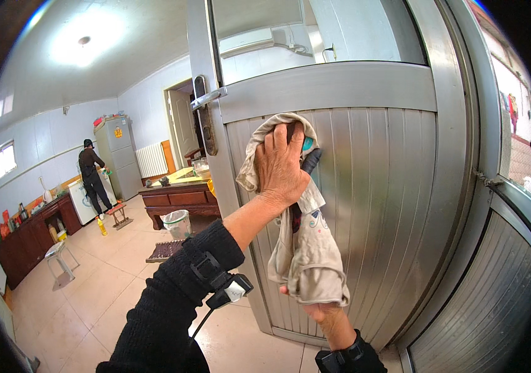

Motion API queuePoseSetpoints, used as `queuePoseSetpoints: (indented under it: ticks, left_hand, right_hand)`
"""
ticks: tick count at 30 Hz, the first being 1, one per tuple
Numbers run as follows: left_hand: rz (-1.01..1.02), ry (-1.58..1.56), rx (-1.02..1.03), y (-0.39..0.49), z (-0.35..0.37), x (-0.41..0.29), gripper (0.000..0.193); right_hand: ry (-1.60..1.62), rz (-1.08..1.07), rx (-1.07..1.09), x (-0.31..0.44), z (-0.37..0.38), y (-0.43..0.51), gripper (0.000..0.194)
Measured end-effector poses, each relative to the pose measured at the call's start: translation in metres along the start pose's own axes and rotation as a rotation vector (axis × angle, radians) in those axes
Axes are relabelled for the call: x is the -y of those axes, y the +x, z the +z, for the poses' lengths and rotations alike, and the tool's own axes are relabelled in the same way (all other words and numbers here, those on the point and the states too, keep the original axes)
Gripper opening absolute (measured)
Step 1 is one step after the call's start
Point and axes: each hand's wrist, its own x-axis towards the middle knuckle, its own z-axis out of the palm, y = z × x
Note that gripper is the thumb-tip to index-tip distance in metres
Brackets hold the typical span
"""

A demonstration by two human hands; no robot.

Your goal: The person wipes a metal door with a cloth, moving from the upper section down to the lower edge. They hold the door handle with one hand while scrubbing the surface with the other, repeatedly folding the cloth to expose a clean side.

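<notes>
My left hand [281, 163] grips the upper part of a bunched off-white cloth [319, 261] with small printed marks, in front of the ribbed lower panel of a metal door [377, 186]. By its fingers show a teal patch and a dark, rounded piece [311, 161]; what that piece belongs to is unclear. The cloth hangs down over my right hand [319, 311]. Only its wrist side and a fingertip show there, so its grip is hidden. A lever handle [207, 98] on a worn dark plate sits on the door's left edge.
At left are a dark wooden table [179, 198], a waste bin [177, 224], a slatted board [165, 251], a stool [60, 252] and a low bench [118, 214]. Another person [92, 175] stands by a white appliance [79, 200] and a refrigerator [118, 154]. A second metal panel [484, 293] stands at right.
</notes>
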Motion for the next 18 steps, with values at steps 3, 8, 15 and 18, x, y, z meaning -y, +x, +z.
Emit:
queuePoseSetpoints:
  ticks: [3,8,15,18]
  left_hand:
    - [0.0,0.0,-0.009,0.0,0.001,-0.001,0.061]
    - [0.034,-0.031,-0.02,-0.022,-0.003,-0.006,0.061]
    - [0.081,0.033,-0.048,-0.003,-0.001,-0.002,0.057]
    - [0.022,-0.031,-0.007,-0.002,0.001,-0.003,0.063]
  right_hand:
    - [-0.011,0.033,-0.026,-0.004,0.008,0.0,0.056]
    - [-0.141,0.056,-0.048,-0.007,0.013,0.001,0.06]
    - [-0.131,0.063,-0.089,-0.013,0.013,-0.008,0.064]
    - [-0.138,0.062,-0.075,-0.013,0.011,-0.008,0.064]
